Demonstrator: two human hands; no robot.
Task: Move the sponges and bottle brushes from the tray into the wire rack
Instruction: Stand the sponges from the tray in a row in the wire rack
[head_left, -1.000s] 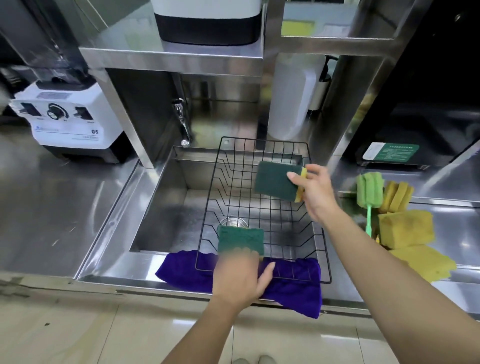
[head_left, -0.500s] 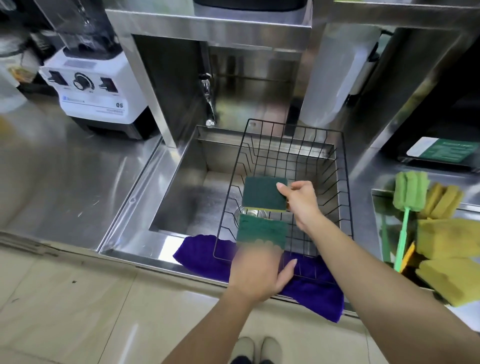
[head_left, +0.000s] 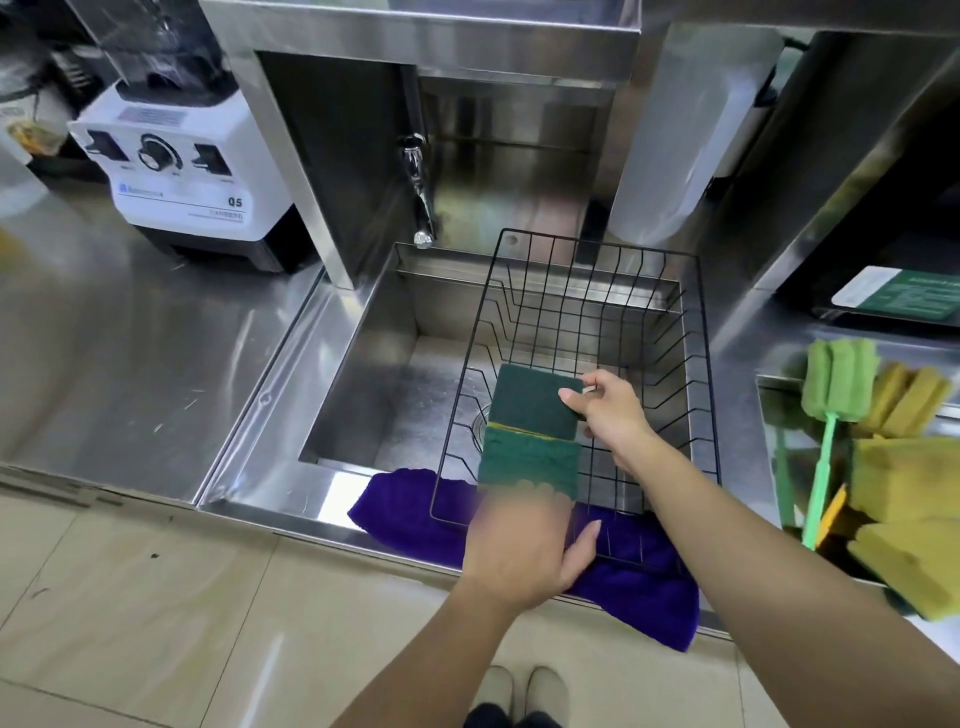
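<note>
The right hand (head_left: 615, 415) is pinching the far dark green scouring sponge with a yellow underside (head_left: 535, 400) by its right edge, thumb on top, holding it inside the black wire rack (head_left: 698, 364) that is sitting in the stainless steel sink (head_left: 374, 374). The left hand (head_left: 524, 545) is gripping a second dark green scouring sponge (head_left: 530, 462) by its near edge; its fingers (head_left: 535, 491) are blurred but are closing around the sponge, which is sitting just in front of the first one, the two edges touching or nearly so. Both sponges are lying within the rack's outline, over its near half; whether they are resting on the wires cannot be told. A purple cloth (head_left: 639, 587) is hanging over the sink's front edge under the rack's near rim. On the right, the metal tray (head_left: 769, 384) is holding a green foam bottle brush with a light green handle (head_left: 831, 405) leaning over several yellow sponges (head_left: 904, 478). A white blender base (head_left: 182, 171) is standing on the steel table (head_left: 114, 332) at left.
</note>
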